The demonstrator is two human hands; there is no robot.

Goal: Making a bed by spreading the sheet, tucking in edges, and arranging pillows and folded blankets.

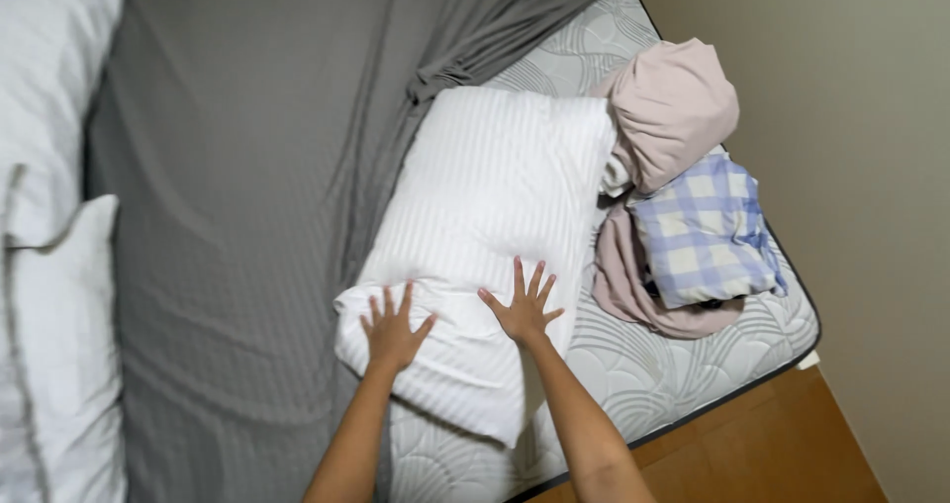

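Head view: both hands lie flat with fingers spread, left hand [394, 327] and right hand [522, 310], pressing the near end of the white pillow [485, 226]. Its long side runs far-right on the mattress [693, 365].

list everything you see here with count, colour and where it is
pillow: 1, white striped, middle of the bed under both hands
sheet: 1, grey, pulled partly off the mattress
mattress: 1, pale quilted, corner bare
pillows: 2, white, left edge
pink cloth: 1 bundle, by the wall
checked cloth: 1, blue and white, below the pink bundle
floor: wood, brown, lower right
wall: beige, right
left hand: flat on the pillow
right hand: flat on the pillow
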